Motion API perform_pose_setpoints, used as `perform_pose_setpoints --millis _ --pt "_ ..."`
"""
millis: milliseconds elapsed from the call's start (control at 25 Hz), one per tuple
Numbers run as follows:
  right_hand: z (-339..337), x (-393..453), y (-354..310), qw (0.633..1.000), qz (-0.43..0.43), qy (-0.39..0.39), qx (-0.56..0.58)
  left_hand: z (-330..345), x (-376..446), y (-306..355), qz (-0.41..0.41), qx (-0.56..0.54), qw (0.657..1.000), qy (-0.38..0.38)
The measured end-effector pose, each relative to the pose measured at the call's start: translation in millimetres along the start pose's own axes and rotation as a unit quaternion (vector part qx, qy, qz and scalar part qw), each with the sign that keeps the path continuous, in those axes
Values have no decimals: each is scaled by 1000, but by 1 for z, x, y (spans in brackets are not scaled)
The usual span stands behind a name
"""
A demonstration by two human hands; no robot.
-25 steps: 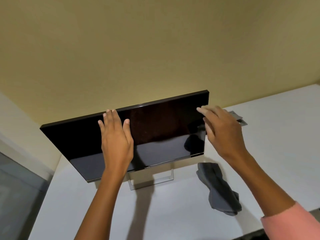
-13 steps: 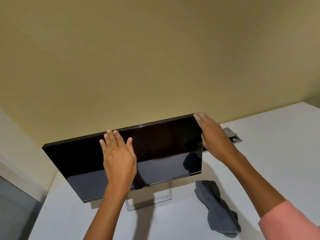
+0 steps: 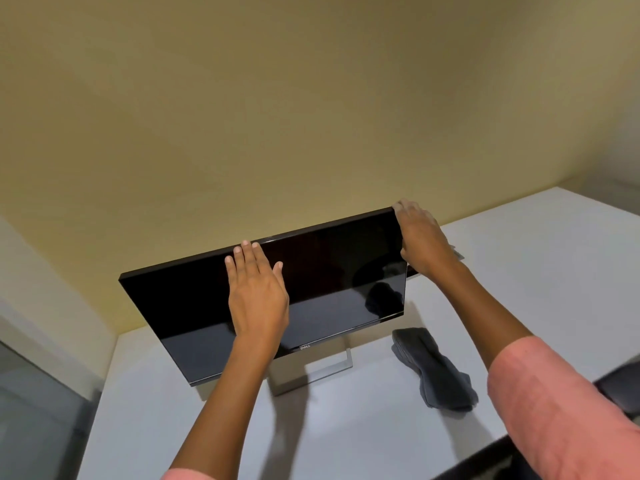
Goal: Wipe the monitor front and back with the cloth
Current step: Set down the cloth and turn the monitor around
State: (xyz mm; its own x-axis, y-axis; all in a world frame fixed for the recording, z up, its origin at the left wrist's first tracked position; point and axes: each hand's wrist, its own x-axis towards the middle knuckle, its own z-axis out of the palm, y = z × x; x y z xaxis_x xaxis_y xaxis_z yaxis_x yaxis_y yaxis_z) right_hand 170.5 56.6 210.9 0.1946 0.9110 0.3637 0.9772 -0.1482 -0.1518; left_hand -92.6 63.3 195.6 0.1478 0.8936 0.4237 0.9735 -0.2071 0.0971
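Flat on the one monitor (image 3: 194, 306) lies your left hand (image 3: 258, 296); your right hand (image 3: 420, 242) grips its two-o'clock corner; one cloth (image 3: 436, 370) lies at four o'clock.

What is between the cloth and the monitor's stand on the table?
Nothing. In the head view, only bare white table lies between the grey cloth and the monitor's metal stand.
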Motion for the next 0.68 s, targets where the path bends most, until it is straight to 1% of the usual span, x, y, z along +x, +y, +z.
perform_pose_setpoints --millis 80,200,440,680 --pt "-7 -4 -4 1000 12 -9 6 0 -1 -4 11 1 1000 -7" --pt "-13 -11 -9 1000 22 -1 9 0 1 -10 28 1 1000 -1" --pt "-21 -30 -18 999 39 13 -1 -4 5 -23 54 1 998 -21" --pt "-29 -51 -26 997 55 45 -9 -13 10 -33 84 0 996 -36"
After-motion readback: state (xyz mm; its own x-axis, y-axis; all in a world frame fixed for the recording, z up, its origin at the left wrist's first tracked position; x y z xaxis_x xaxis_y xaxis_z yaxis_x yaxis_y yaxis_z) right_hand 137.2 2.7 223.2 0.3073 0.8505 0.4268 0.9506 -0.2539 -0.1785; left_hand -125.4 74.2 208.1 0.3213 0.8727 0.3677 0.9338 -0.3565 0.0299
